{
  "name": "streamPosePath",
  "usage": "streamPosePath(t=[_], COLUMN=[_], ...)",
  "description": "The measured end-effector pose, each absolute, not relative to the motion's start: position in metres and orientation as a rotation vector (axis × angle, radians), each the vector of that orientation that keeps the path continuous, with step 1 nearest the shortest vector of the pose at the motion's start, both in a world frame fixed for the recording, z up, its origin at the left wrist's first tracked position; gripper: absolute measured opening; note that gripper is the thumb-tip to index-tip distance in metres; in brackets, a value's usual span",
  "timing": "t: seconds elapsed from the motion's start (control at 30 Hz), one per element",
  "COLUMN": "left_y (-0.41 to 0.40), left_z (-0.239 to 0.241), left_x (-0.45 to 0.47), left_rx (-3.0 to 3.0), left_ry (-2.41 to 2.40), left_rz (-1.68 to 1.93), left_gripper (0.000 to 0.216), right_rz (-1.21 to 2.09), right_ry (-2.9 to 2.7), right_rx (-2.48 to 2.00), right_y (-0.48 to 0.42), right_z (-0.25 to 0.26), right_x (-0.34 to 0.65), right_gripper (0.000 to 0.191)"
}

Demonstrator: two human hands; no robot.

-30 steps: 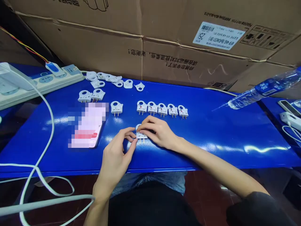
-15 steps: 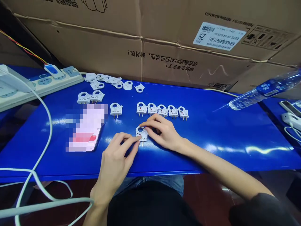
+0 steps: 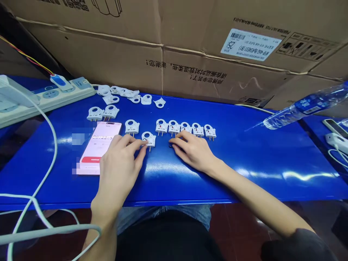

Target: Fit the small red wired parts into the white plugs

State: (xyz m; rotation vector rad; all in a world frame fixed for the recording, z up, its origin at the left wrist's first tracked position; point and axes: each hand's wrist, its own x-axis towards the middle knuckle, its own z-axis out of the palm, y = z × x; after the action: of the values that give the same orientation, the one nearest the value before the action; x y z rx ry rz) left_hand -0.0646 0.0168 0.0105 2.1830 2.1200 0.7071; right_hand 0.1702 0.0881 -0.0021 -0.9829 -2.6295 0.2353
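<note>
A white two-pin plug half (image 3: 148,139) with a round ring opening is between the fingers and thumb of my left hand (image 3: 119,159). Its pins point toward me and small dark wiring shows on its face. My right hand (image 3: 191,150) is apart from that piece, fingers bent and a little spread, tips low over the blue table. A tiny dark spot lies by its thumb tip, too small to name. Just beyond my right hand stands a row of similar plug halves (image 3: 174,127) with wires in them. One more plug half (image 3: 132,127) sits behind my left hand.
A phone (image 3: 89,150) lies left, partly under my left hand. Behind it are two plug halves (image 3: 95,114) and a pile of white covers (image 3: 125,92). A power strip (image 3: 50,95), white cables (image 3: 53,152), a cardboard box (image 3: 190,21) and a water bottle (image 3: 304,105) border the table (image 3: 244,152).
My left hand has carried the plug half left and away from me, toward the lone plug half. My right hand has let go of it and stays near the row.
</note>
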Motion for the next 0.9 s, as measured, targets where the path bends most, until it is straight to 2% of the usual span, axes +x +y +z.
streamPosePath(t=[0.4, 0.7, 0.9], left_y=[0.054, 0.074, 0.064], left_z=[0.019, 0.025, 0.02], left_x=[-0.075, -0.071, -0.073], left_rx=[2.271, 2.325, 2.265], left_ry=[2.171, 2.211, 2.267], left_rz=[0.509, 0.361, 0.508], left_gripper=[0.024, 0.031, 0.031], right_rz=[0.228, 0.188, 0.208], right_ry=[-2.649, -2.662, -2.679], right_rx=[-1.033, -0.967, -0.983], right_y=[0.082, 0.08, 0.077], right_z=[-0.005, -0.005, -0.005], right_x=[0.171, 0.169, 0.167], right_gripper=[0.021, 0.025, 0.024])
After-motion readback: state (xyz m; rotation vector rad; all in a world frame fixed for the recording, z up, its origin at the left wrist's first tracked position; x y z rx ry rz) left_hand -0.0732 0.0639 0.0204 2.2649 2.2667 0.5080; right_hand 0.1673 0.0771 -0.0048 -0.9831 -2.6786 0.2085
